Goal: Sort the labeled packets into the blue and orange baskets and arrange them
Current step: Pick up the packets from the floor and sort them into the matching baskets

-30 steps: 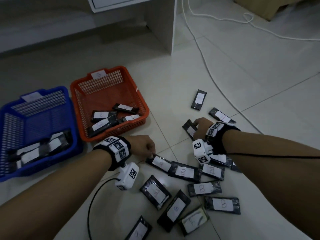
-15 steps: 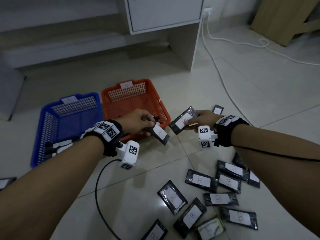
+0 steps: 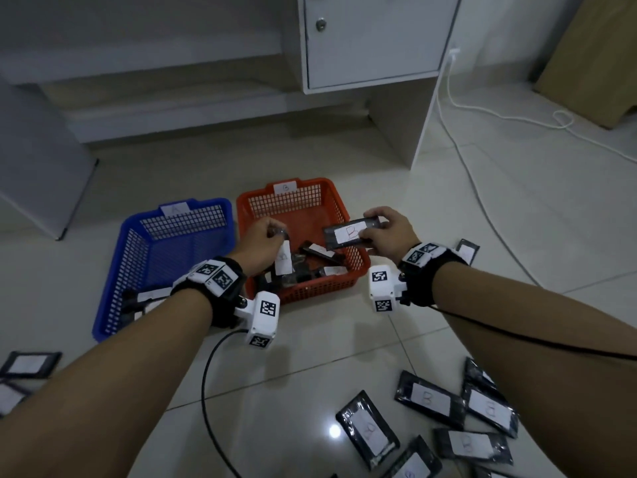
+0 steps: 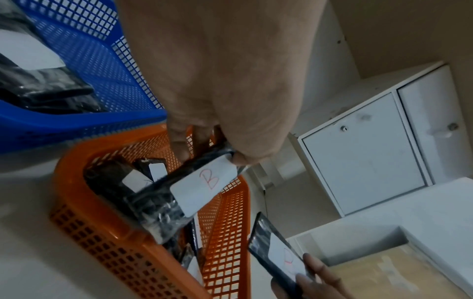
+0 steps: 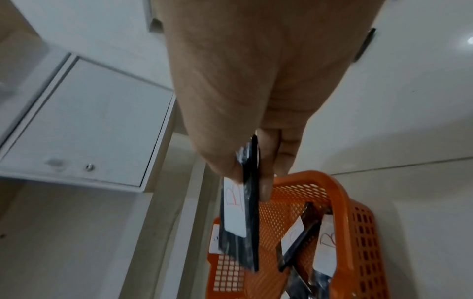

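Observation:
My left hand (image 3: 265, 236) pinches a black packet with a white "B" label (image 3: 283, 260) by its top end, dangling it inside the orange basket (image 3: 341, 208). The same packet (image 4: 204, 186) hangs below my fingers in the left wrist view. My right hand (image 3: 386, 232) grips another "B" packet (image 3: 350, 232) flat over the basket's right rim; the right wrist view shows that packet (image 5: 238, 218) edge-on between thumb and fingers. Several packets lie in the orange basket. The blue basket (image 3: 179, 236), tagged "A", stands to its left with packets at its near end.
Several loose packets (image 3: 427, 401) lie on the tile floor at lower right, two more (image 3: 27, 363) at far left, one (image 3: 467, 251) behind my right wrist. A white cabinet (image 3: 372, 39) stands beyond the baskets. A white cable (image 3: 482, 188) and a black wrist cable (image 3: 206, 391) cross the floor.
Both hands lifted packets off the floor and carried them up and left to the orange basket. The left packet now hangs inside it; the right one is over its rim.

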